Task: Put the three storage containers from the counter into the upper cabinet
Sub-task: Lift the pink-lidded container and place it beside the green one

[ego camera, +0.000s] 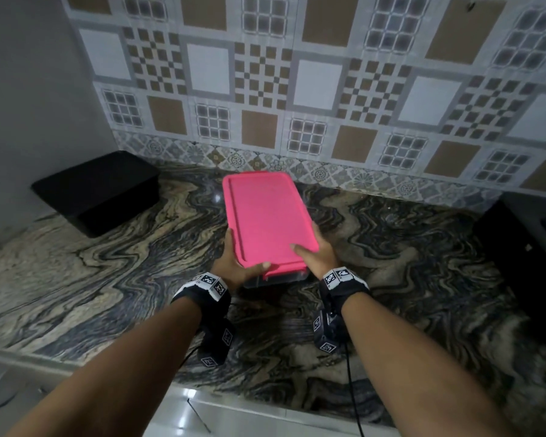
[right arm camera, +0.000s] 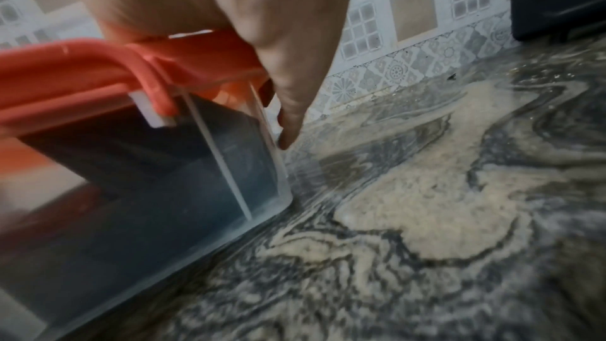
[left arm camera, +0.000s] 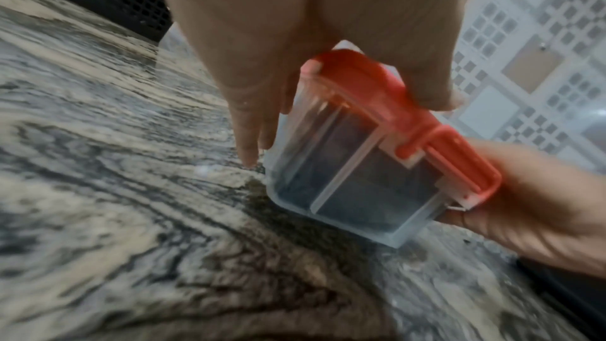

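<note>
Over the marbled worktop (ego camera: 391,263), near its middle: clear storage container (left arm camera: 344,178) with pink lid (ego camera: 265,216), caught between both hands at its near end. Left hand (ego camera: 234,263) on the left side, thumb lying over the lid's near edge, fingers (left arm camera: 249,139) reaching down the clear wall toward the stone. Right hand (ego camera: 316,257) on the right side, thumb on top of the lid, fingers (right arm camera: 291,113) pointing down along the far wall. Both grips closed on the container, thumb above and fingers at the sides. Near end lifted and tilted in the wrist views, one lower corner down at the worktop; touching or just clear, cannot tell through the blur. Pink latch (left arm camera: 459,165) folded down on the short end facing the person. Back left against the wall, well apart: black crate (ego camera: 98,190), perforated side showing in the left wrist view. Patterned tile backsplash (ego camera: 297,89) behind. Dark object (ego camera: 524,263) at the right edge, too dim to identify
</note>
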